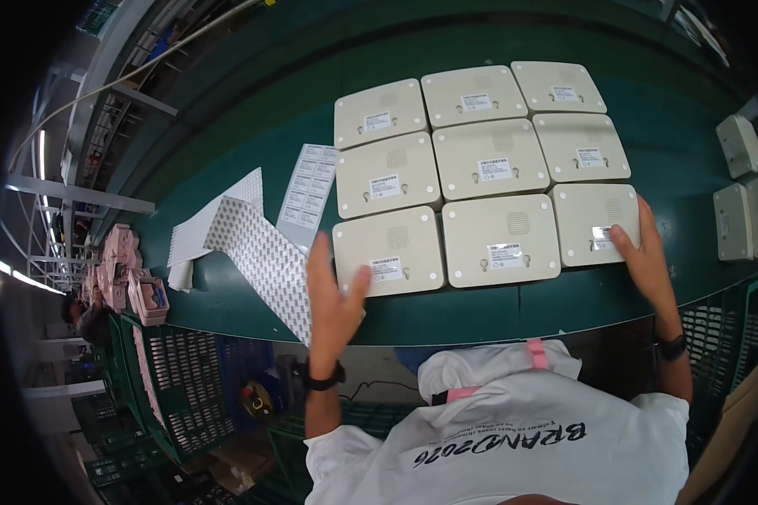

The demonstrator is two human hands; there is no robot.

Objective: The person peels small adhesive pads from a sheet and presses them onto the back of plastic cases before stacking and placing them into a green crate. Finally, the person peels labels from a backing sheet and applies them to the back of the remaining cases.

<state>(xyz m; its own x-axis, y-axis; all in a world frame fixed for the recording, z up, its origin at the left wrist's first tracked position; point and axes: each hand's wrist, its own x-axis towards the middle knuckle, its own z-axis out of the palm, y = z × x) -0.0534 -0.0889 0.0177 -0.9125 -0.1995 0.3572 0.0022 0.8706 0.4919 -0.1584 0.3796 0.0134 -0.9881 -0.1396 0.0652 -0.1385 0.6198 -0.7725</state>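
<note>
Several cream plastic device housings lie bottom-up in a three-by-three block on a dark green belt (227, 295), each with a small white label. My left hand (333, 299) is flat, fingers apart, at the left edge of the near-left housing (387, 250), thumb touching its corner. My right hand (644, 252) rests on the right side of the near-right housing (594, 223), thumb pressing on its shiny label (602, 233). Neither hand grips anything. The near-middle housing (501, 240) lies between them.
A sheet of white labels (309, 185) and long dotted backing strips (261, 252) lie left of the block. More cream housings (741, 147) sit at the far right. Green mesh crates (181, 379) stand below the belt; pink parts (126, 269) are stacked at left.
</note>
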